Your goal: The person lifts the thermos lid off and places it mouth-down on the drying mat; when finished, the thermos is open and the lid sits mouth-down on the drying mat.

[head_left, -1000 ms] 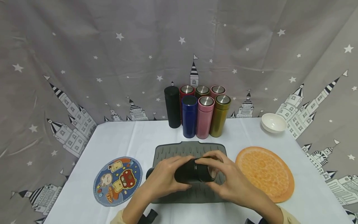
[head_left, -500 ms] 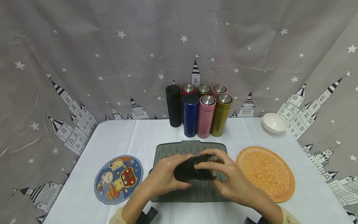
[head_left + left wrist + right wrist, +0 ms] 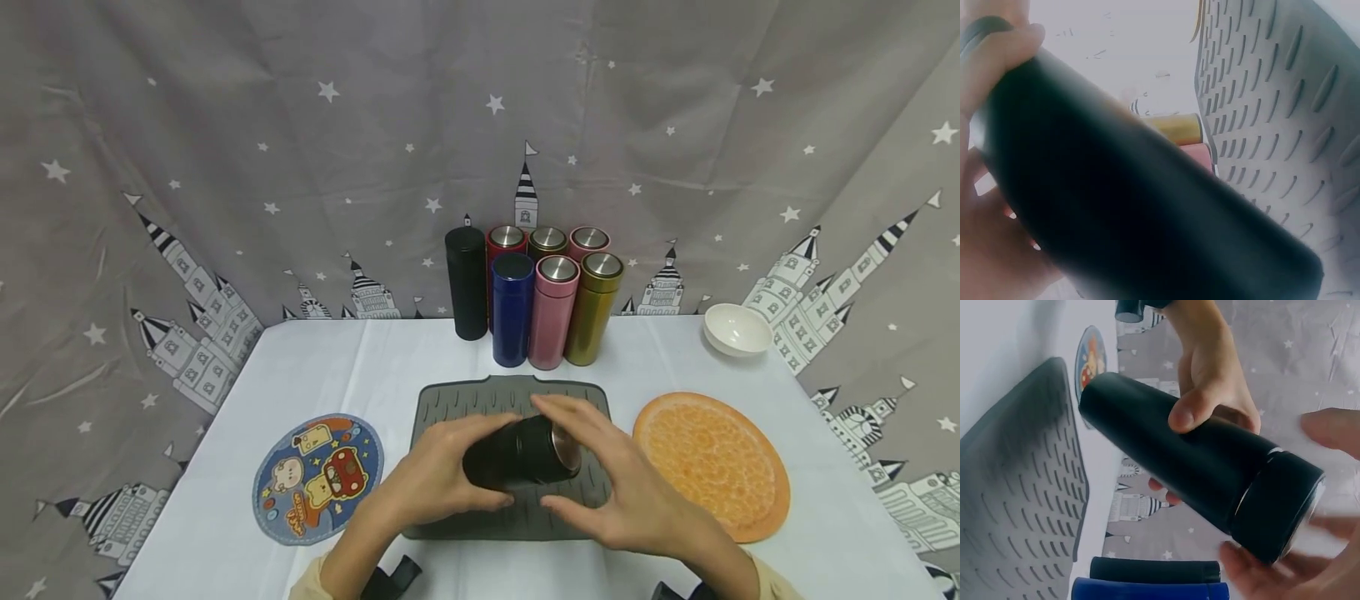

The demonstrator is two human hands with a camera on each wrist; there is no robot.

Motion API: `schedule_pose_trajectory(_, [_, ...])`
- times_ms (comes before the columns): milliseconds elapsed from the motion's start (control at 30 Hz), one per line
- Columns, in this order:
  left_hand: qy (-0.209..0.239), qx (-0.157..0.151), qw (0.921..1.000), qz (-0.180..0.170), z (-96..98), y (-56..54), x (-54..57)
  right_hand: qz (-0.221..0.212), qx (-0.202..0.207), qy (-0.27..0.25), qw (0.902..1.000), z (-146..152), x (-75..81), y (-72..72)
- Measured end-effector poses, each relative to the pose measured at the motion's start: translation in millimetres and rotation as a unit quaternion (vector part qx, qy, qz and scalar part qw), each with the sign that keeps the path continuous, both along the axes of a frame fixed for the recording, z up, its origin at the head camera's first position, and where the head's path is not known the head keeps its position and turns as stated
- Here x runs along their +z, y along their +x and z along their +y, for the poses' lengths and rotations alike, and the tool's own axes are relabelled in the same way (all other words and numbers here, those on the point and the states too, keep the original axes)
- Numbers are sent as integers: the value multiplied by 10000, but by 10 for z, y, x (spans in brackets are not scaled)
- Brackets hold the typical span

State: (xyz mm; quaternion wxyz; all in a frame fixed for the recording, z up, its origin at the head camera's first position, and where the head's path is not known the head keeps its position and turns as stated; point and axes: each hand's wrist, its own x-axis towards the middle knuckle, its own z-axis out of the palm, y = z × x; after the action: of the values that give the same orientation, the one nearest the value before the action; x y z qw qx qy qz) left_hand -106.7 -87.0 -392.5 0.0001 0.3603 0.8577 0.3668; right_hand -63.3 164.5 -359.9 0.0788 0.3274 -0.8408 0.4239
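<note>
Closest in, there's a pale yellow sleeve (image 3: 311, 583) on each arm, plus some black gear (image 3: 393, 579) down by the left forearm. The left hand (image 3: 450, 471) has a solid grip on a black bottle (image 3: 498, 454), thumb on the near side and fingers wrapped around the far side. The bottle's up in the air over the gray mat (image 3: 457, 404), tipped over sideways, with its silver end (image 3: 567, 450) pointing at the right hand (image 3: 630, 483). That right hand is spread wide around the cap end, thumb well apart from the fingers. The thumb is clear of the bottle, but I honestly can't tell if any fingertip touches the cap.

Off to the left of the gray mat is a round blue mat (image 3: 317, 479) with cartoon critters on it, and over on the right sits a round orange mat (image 3: 712, 467). Further back there's a tight bunch of upright bottles: blue (image 3: 511, 317), pink (image 3: 553, 325) and gold (image 3: 592, 317) up front, a black one (image 3: 467, 287) at the left, and three more tucked behind. A white bowl (image 3: 737, 331) sits near the back right corner of the white table (image 3: 307, 358). Behind everything hangs a gray curtain (image 3: 405, 83) with stars and castles.
</note>
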Motion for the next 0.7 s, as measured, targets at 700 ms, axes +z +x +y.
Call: schedule_pose_trajectory(700, [-193, 551, 9973, 439, 25, 19, -22, -459, -1210, -53, 9916, -130, 23, -43])
